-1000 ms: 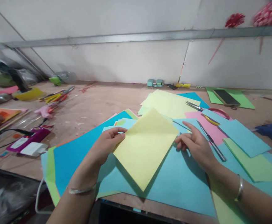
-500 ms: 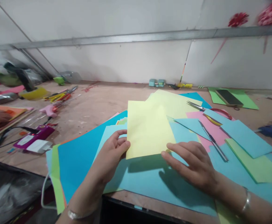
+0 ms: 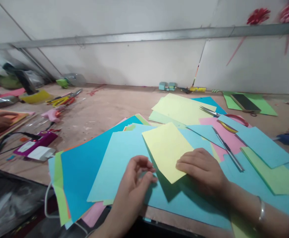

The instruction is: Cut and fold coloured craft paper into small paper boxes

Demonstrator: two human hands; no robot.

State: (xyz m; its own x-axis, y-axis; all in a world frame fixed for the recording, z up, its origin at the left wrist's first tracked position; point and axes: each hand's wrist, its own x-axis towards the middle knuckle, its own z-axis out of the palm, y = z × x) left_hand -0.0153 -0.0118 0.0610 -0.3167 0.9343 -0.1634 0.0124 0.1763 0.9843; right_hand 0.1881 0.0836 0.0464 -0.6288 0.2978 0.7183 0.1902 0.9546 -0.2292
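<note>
Because the yellow sheet (image 3: 167,145) is held only at its near-right edge by the fingers of the right hand (image 3: 203,170), it could bend; the left hand (image 3: 135,180), fingers part-open just left, lends no support. Beyond the right fingers, the craft knife (image 3: 230,153) could nick.

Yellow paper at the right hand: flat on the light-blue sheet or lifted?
Lifted, at least its near corner: the right hand holds the yellow paper, whose shadow falls on the light-blue sheet.

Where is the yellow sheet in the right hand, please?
In the head view, the yellow sheet is right of centre, over light blue paper, beside the left hand.
</note>
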